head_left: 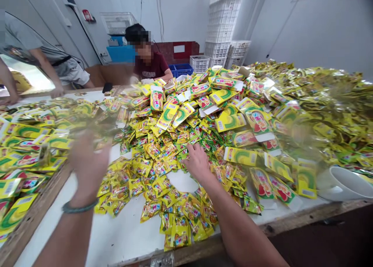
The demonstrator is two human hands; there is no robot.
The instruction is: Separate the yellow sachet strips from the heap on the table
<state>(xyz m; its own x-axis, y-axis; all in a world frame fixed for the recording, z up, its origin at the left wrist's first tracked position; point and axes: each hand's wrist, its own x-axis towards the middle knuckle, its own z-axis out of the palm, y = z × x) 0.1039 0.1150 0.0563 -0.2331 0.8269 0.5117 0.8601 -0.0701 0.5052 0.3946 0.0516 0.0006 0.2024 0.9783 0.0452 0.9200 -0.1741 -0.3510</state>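
My left hand (89,162), with a dark band on its wrist, is smeared by motion over the table's left part. It is near the wooden divider and a pile of yellow boxes (26,131); whether it holds anything cannot be made out. My right hand (198,162) reaches into a heap of small yellow candy packets (157,150). Its fingers bend down against the packets with the thumb apart, and nothing shows in its grip. More packets (180,224) lie spread toward the front edge. Printed cardboard boxes (199,90), some with flaps open, rest on top of the heap.
A white bowl (346,183) stands at the right front edge. A large mound of packets (326,103) fills the right side. Across the table sits a person in a dark red shirt (154,67); another person leans in at left. White crates (223,22) are stacked behind.
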